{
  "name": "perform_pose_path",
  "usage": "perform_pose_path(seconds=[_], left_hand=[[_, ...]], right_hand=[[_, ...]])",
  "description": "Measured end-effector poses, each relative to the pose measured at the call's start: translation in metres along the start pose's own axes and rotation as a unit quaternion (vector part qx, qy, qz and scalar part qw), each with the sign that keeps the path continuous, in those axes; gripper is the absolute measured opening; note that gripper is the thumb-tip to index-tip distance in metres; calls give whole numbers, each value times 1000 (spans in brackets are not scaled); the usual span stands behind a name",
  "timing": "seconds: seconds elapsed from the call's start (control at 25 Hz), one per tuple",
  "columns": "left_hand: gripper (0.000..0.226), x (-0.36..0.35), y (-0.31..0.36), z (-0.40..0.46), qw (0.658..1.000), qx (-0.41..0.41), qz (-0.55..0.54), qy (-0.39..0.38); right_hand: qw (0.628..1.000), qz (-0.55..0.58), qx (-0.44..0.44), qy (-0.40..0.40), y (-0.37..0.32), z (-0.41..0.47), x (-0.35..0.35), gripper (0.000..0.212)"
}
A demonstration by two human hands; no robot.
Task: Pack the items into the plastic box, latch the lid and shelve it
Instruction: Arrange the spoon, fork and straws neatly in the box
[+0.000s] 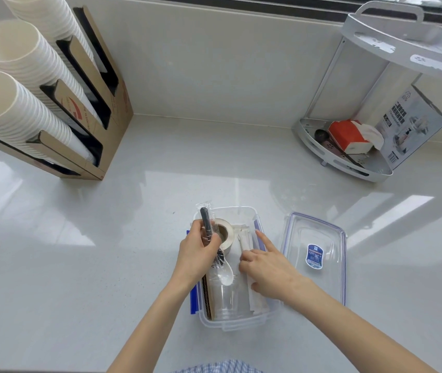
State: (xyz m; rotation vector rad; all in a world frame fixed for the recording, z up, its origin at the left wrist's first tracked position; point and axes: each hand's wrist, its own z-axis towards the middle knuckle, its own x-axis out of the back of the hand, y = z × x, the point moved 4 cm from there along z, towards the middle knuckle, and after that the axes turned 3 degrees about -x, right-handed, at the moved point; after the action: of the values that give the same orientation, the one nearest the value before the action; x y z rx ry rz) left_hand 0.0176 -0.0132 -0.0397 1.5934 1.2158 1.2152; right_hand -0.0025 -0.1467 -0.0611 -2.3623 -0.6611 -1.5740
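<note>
Left hand [201, 254]: fingers wrapped tight round a wrapped black spoon [206, 224], angled into the box, probably to fit its length. Right hand [265, 267]: forefinger out, other fingers curled, gripping nothing, pressing flat paper packets [244, 239] down. Clear plastic box [241, 323] sits open at 6 o'clock with a tape roll [225, 234], white spoon [225, 275] and clear cup [228, 300] inside. Lid [322, 230] lies at 3 o'clock; shelf rack [319, 146] at 1.
</note>
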Motion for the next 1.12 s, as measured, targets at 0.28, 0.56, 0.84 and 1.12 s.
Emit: perform_pose_path(seconds=[0.28, 0.56, 0.84, 1.12], left_hand=[[15, -8, 6, -2, 999, -21, 16, -45], [18, -17, 8, -1, 994, -70, 17, -83], [24, -31, 14, -7, 983, -103, 25, -148], [38, -20, 4, -4, 957, -73, 183, -211]], right_hand=[[901, 373, -82, 207, 19, -9, 32, 24], [737, 649, -144, 122, 17, -6, 31, 8], [717, 681, -137, 56, 19, -10, 33, 9], [802, 536, -241, 107, 32, -14, 26, 22]])
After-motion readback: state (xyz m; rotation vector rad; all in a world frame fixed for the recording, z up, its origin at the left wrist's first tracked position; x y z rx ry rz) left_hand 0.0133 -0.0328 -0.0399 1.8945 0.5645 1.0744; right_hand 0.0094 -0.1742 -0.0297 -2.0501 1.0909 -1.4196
